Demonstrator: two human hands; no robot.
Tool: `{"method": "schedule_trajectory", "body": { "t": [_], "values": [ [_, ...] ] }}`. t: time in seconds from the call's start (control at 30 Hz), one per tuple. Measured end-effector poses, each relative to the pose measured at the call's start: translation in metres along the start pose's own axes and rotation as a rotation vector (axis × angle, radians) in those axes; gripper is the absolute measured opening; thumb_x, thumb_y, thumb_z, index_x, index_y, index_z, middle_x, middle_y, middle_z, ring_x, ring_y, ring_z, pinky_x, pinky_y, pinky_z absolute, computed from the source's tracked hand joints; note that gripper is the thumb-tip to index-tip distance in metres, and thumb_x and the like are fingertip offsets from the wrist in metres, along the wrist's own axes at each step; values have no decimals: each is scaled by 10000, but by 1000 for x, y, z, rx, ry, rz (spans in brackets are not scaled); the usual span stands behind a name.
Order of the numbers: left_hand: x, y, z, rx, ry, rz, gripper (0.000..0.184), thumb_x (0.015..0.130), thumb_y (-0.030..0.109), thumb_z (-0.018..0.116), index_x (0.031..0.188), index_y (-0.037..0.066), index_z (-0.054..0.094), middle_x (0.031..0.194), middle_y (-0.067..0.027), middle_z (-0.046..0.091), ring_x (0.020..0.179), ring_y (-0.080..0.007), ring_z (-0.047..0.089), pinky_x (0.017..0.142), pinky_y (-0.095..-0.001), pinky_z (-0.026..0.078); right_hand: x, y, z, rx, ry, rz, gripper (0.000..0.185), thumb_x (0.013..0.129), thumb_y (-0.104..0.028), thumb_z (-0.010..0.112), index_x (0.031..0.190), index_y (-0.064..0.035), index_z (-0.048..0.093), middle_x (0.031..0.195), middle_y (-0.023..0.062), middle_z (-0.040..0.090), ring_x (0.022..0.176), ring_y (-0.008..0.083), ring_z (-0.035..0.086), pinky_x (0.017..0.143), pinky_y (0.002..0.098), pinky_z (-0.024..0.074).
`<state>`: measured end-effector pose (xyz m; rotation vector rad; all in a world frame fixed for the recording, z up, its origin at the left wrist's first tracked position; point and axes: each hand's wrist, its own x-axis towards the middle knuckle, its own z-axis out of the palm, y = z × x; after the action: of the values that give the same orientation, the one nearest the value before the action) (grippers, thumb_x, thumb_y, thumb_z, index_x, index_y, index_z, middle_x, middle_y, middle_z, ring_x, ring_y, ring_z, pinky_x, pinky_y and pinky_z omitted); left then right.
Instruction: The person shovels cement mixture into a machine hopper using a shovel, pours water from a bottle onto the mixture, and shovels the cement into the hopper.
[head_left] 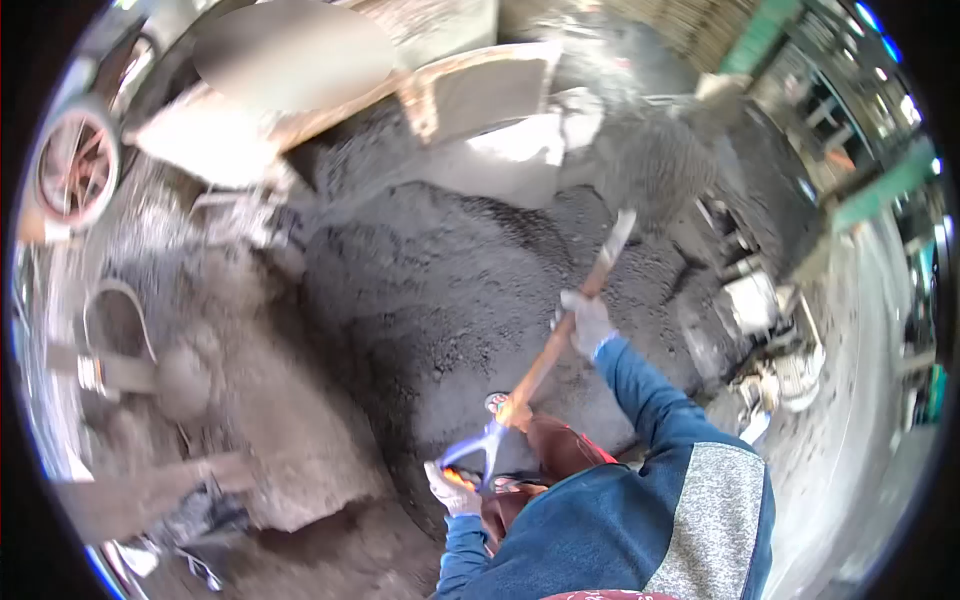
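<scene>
One shovel (547, 360) inside curled, gloved fingers (573, 300)

**It's pairs against singles!**

And here's your tally: two gloved hands, one left hand (455, 492) and one right hand (592, 322); two blue sleeves (642, 388); one long-handled tool (545, 367), with one wooden shaft (562, 340), one forked blue handle (492, 440). You've one red-spoked wheel (77, 167), too, and one grey panel (712, 510) across your one jacket (600, 530)!

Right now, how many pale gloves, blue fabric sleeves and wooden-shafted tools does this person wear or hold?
Pale left-hand glove and right-hand glove: 2
Blue left sleeve and right sleeve: 2
Wooden-shafted tool with blue forked handle: 1
Total: 5
</scene>
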<state>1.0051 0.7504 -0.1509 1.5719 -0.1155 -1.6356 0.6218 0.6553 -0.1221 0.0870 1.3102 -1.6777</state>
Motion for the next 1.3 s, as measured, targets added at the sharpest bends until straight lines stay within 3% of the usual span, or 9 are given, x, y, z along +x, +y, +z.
{"method": "schedule_trajectory", "body": {
  "t": [0.33,0.5,0.63,0.83,0.97,1.1,1.17,1.23,1.3],
  "values": [
    [-163,159,272,573,-1047,1858,306,634,284,789,749,87,586,676,-69,555,598,-232,561,628,-356,495,14,-300,15,352,-290,-445,311,886,-347,654,1003,-67,588,769,71,626,640,240,624,626,416,564],
    [-101,107,151,388,-838,1124,409,845,410,690,946,17,646,849,-90,651,782,-280,657,778,-435,537,-1,-231,72,272,-593,-318,215,929,-276,680,997,-95,585,800,35,586,759,218,610,696,401,525],
    [-32,50,28,-274,-47,113,443,963,508,555,757,115,545,597,-64,533,491,-202,523,464,-355,442,5,-52,116,56,-477,16,179,939,-240,674,901,-113,553,751,17,529,691,199,550,654,378,486],
    [-42,-125,-270,-686,314,-42,335,937,462,632,852,138,639,636,-1,573,505,-170,543,454,-338,424,-64,305,88,-520,-259,545,196,905,-228,681,836,-112,538,707,64,549,602,243,565,576,466,512],
    [-202,-182,-390,-779,635,-134,520,956,506,541,1195,51,618,1126,-97,678,1055,-278,646,961,-419,512,-192,539,-61,-692,-309,1082,215,917,-281,644,828,-98,577,693,96,573,575,262,586,499,440,502],
    [-329,-198,-443,-694,1095,-396,935,806,738,558,1436,63,409,1461,-143,432,1308,-351,444,1094,-503,372,-353,613,-116,-1078,-174,1354,199,924,-244,626,835,-82,554,648,125,565,530,311,584,454,463,498],
    [-379,-226,-487,-704,913,-347,572,798,783,533,724,219,476,676,20,519,596,-173,524,531,-408,450,-387,649,-140,-909,-98,1571,188,900,-225,650,824,-88,546,676,102,553,571,291,588,470,448,515],
    [-342,-181,-452,-566,1269,-369,616,823,782,512,608,263,260,486,92,309,405,-116,298,408,-325,258,-392,675,-150,-911,-86,1575,191,886,-218,663,810,-84,550,688,91,545,603,280,590,504,455,529],
    [-342,-211,-483,-574,1210,-353,561,843,768,507,674,243,400,600,48,439,520,-151,430,483,-377,377,-387,692,-151,-923,-93,1537,189,867,-208,674,796,-77,556,700,90,550,628,274,596,526,471,534]
  ]
}}
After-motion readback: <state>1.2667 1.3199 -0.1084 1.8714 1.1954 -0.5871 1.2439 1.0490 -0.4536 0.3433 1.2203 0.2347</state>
